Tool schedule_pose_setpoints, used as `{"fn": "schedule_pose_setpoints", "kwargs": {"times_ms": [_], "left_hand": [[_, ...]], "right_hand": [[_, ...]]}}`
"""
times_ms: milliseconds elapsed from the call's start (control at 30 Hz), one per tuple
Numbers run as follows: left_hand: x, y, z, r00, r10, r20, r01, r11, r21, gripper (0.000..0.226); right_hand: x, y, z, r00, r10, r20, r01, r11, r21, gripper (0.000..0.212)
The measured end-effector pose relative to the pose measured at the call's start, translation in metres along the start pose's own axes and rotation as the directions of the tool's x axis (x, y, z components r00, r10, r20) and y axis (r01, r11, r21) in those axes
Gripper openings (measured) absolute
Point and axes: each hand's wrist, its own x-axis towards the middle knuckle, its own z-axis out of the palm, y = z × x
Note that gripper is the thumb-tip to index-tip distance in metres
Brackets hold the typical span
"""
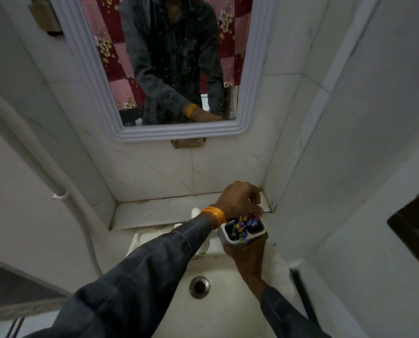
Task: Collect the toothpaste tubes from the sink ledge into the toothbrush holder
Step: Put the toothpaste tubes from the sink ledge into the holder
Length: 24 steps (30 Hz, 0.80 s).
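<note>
Right hand (248,257) grips toothbrush holder (242,236); left hand (240,200) fingers pinch purple-patterned tube (242,224); print unreadable.

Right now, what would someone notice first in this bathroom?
Probably the two hands meeting over the sink: the right hand holds a white holder stuffed with colourful tubes, and the left hand, with its orange wristband, reaches in from above. Higher up, the mirror shows the person's reflection.
</note>
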Motion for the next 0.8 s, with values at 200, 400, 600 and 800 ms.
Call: {"fn": "schedule_pose_setpoints", "kwargs": {"times_ms": [200, 400, 600, 800], "left_hand": [[-0.006, -0.023, -0.016, 0.986, -0.07, -0.154, 0.074, 0.997, 0.024, 0.027], [-0.016, -0.068, -0.027, 0.959, -0.127, -0.251, 0.177, 0.967, 0.186, 0.051], [-0.012, -0.083, -0.03, 0.942, -0.164, -0.291, 0.238, 0.942, 0.239, 0.059], [-0.001, -0.096, -0.014, 0.946, -0.126, -0.299, 0.217, 0.931, 0.294, 0.07]], "right_hand": [[-0.002, -0.003, -0.004, 1.0, 0.006, 0.009, -0.007, 0.997, 0.074, 0.114], [0.015, -0.035, -0.006, 0.997, -0.027, -0.068, 0.029, 0.999, 0.023, 0.119], [0.066, -0.068, -0.012, 0.988, -0.027, -0.154, 0.029, 1.0, 0.009, 0.128], [0.116, -0.067, -0.004, 0.971, -0.023, -0.236, 0.025, 1.0, 0.006, 0.124]]}}
